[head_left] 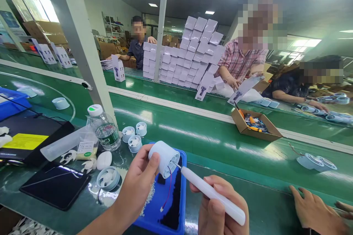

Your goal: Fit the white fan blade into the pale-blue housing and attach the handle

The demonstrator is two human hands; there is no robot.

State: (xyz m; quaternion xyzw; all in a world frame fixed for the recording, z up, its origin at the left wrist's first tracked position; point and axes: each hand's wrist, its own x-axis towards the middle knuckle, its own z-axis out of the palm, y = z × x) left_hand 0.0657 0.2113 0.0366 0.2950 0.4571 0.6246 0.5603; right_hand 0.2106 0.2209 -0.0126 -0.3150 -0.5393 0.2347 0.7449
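Note:
My left hand (pixel 138 185) grips a small pale-blue round fan housing (pixel 164 157), with thin red and blue wires hanging from it. My right hand (pixel 219 207) holds a white pen-shaped screwdriver (pixel 209 192) whose tip touches the housing's open face. Both hands hover over a blue tray (pixel 165 205) with a dark pad and small white bits in it. Three more small housings (pixel 134 135) stand just behind the tray, and a larger fan part (pixel 108 178) lies to its left.
A water bottle (pixel 104 128), black tablet (pixel 55 185) and dark device with a yellow label (pixel 26 141) lie at left. A green conveyor (pixel 206 132) carries a cardboard box (pixel 255 125) and a fan part (pixel 316 161). Another person's hand (pixel 317 211) rests at right. White boxes (pixel 190 55) are stacked opposite, where three people work.

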